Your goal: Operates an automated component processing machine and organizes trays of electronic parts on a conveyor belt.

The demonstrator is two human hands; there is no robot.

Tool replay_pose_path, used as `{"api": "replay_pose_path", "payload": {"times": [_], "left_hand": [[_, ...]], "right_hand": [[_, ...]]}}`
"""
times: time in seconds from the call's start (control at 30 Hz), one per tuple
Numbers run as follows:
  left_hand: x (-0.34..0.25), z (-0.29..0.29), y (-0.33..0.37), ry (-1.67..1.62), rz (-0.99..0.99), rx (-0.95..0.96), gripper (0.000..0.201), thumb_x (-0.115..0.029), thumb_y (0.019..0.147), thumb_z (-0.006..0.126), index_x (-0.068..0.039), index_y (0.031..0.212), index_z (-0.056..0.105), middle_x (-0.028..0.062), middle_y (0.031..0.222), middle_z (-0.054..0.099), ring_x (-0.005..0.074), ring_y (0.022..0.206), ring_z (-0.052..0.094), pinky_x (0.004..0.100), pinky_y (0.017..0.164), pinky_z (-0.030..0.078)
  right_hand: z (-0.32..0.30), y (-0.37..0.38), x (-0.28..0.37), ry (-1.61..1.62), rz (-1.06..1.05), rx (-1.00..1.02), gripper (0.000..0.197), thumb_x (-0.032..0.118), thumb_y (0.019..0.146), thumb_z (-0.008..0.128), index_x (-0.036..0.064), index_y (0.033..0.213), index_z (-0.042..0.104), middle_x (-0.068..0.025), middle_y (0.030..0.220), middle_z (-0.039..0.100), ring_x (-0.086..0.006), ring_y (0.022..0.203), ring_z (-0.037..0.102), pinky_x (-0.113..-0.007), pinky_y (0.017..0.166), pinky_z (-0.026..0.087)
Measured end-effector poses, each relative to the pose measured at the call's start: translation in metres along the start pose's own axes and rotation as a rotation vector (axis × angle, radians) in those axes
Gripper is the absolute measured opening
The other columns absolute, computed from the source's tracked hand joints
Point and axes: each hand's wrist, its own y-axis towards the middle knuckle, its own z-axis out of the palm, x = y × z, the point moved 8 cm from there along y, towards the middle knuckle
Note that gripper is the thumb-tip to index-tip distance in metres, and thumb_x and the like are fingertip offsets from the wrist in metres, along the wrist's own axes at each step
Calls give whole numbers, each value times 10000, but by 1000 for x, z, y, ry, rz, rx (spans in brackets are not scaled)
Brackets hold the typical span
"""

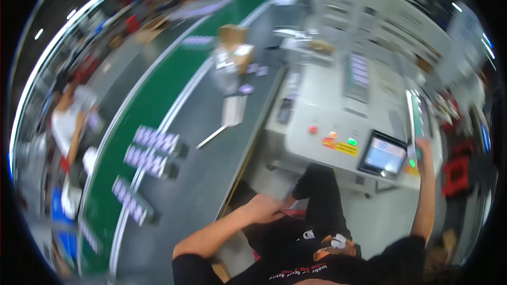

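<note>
My left hand (264, 209) is low in front of me, over my dark-trousered leg. Motion blur smears its fingers, and no object shows in it. My right arm reaches out to the right-hand corner of a white machine (317, 100). There my right hand (423, 150) is beside a small pale piece (411, 153), close to the machine's tilted touch screen (385, 154). Whether the fingers grip that piece is too blurred to make out. A row of purple-and-white pieces (359, 69) lies in a slot on top of the machine.
Left of me runs a long grey bench with a green conveyor belt (153, 92). Blocks of purple-and-white pieces (150, 150) straddle its pale rail. A brown carton (232, 37) and a whitish tray (233, 110) are on the bench. Across the belt a person (74, 121) works.
</note>
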Motion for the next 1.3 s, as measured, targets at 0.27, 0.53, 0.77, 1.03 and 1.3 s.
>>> {"api": "replay_pose_path", "payload": {"times": [0.27,0.53,0.77,1.03,1.3], "left_hand": [[-57,-180,-69,289,-139,-880,852,-417,652,768,-82,1354,421,151,1340,436,320,1250,417,484,1031,306],[-1,-103,-212,-49,-622,-568,656,-455,646,786,-65,1107,529,100,987,570,314,963,572,411,761,479],[45,-107,-455,-74,-1185,-1426,701,-344,580,866,-22,1110,539,101,978,578,220,856,568,337,779,476],[192,-110,-608,95,-2158,-1331,774,-533,582,817,13,1072,571,187,1123,583,342,1059,583,462,842,496],[199,-126,-584,564,-2263,-991,809,-658,694,676,-8,1156,534,214,1181,565,351,1084,576,493,872,452]], "right_hand": [[337,-136,14,-336,-157,1069,534,270,603,811,-10,1016,621,-31,846,568,-163,771,552,-284,704,445],[507,-283,48,-457,-943,1676,669,384,627,793,8,1138,581,-157,1001,575,-334,939,567,-392,813,466],[560,-257,22,-255,-1047,1173,625,305,674,742,43,1205,545,-165,1244,505,-362,1164,467,-461,1004,356],[555,-275,26,-361,-1240,1073,470,294,632,699,62,1027,593,-135,1124,519,-334,1105,485,-496,991,351],[553,-276,30,-357,-1199,1056,447,315,636,701,85,1007,607,-110,1112,532,-309,1095,496,-472,990,361]]}}
